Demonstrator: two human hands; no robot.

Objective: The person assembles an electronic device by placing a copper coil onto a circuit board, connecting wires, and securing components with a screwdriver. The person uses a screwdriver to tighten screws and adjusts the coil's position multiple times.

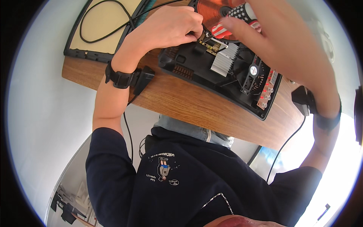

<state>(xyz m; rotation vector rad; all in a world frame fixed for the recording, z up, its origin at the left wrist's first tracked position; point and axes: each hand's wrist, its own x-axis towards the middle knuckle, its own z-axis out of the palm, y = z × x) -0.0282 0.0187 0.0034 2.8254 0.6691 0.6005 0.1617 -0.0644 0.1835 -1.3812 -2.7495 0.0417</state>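
An opened induction cooker lies before me, its black plastic housing point(200, 72) showing the inside. My left hand point(177, 24) is closed, fingers pinched together at the edge of the circuit board point(213, 45); whatever they hold is hidden. In my right hand point(264, 34) is a screwdriver point(242, 13) with a stars-and-stripes handle. It slants down left, its dark shaft toward the board near my left fingertips; the tip's contact is unclear. Beyond the board sits the round copper coil point(211, 15), partly covered by the screwdriver and my right hand.
A silver heat sink point(225, 62), a black fan point(251, 70) and a strip board with lit red lights point(266, 90) fill the housing's right part. A black-framed panel point(102, 26) with a cable lies at left on the wooden table point(166, 98). Black straps with boxes sit on my wrists.
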